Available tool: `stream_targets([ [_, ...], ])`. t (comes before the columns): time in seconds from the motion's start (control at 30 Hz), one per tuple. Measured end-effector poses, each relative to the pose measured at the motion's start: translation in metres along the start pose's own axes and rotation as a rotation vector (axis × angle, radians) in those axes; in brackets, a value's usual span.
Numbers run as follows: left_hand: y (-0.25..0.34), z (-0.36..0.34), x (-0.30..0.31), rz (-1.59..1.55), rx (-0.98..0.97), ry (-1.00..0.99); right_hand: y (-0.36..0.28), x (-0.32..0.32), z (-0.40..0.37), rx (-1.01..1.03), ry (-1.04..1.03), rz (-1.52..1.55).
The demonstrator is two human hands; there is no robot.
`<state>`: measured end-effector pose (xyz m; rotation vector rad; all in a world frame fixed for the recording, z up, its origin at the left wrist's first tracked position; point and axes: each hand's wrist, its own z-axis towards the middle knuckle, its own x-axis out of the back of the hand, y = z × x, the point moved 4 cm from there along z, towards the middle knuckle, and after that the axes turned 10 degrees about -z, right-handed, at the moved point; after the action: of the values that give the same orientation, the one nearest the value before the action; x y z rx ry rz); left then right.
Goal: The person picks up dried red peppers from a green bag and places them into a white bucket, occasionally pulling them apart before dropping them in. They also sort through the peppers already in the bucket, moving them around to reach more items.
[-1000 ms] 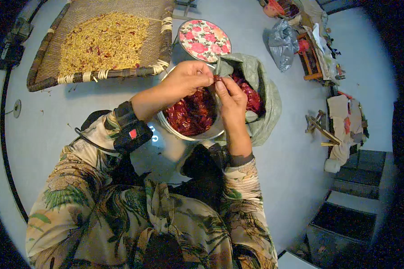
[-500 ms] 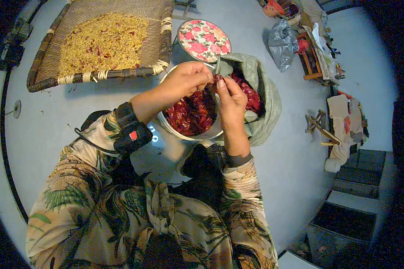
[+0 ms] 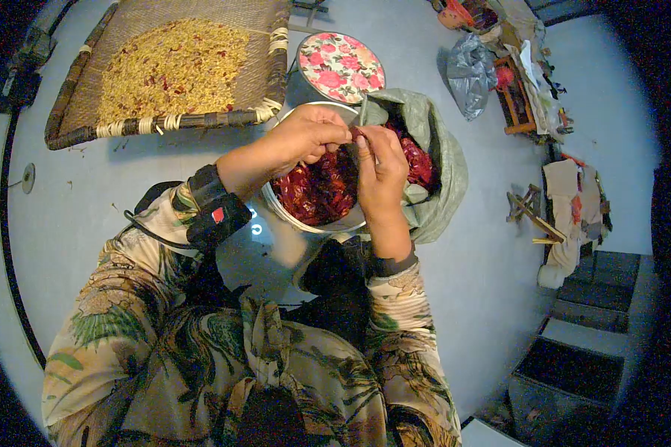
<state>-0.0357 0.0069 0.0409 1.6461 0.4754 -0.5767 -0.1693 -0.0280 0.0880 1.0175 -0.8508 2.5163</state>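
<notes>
Over a white bucket [image 3: 271, 205] of dried red chillies [image 3: 317, 190], my two hands meet at the fingertips. Between them is a small dark-red dried chilli [image 3: 356, 134], mostly covered by fingers. My left hand [image 3: 309, 135] is closed in a pinch at its left end. From the other side, the thumb and fingers of my right hand [image 3: 382, 167] grip it. Just right of the bucket stands an open green woven sack [image 3: 443, 175] with more red chillies [image 3: 419, 164] inside.
A large woven tray [image 3: 145, 30] with yellow seeds and red bits [image 3: 171, 71] lies at upper left. Behind the bucket is a round flower-patterned stool [image 3: 341, 67]. A grey plastic bag [image 3: 470, 74], wooden stools [image 3: 533, 212] and dark steps [image 3: 574, 357] are on the right.
My right hand has turned slightly inward, its fingers now covering more of the chilli. My left hand stays in nearly the same place, its lower fingers a little more curled.
</notes>
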Motion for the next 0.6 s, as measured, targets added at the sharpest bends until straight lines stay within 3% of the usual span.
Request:
stream_targets([
  [0.37,-0.0042,0.0010,0.0063,-0.158,0.093,0.000,-0.0063,-0.0014,-0.0034,0.115,0.048,-0.265],
  [0.6,-0.0062,0.0014,0.0036,-0.225,0.084,-0.001,-0.0067,-0.0058,-0.0043,0.072,0.063,-0.146],
])
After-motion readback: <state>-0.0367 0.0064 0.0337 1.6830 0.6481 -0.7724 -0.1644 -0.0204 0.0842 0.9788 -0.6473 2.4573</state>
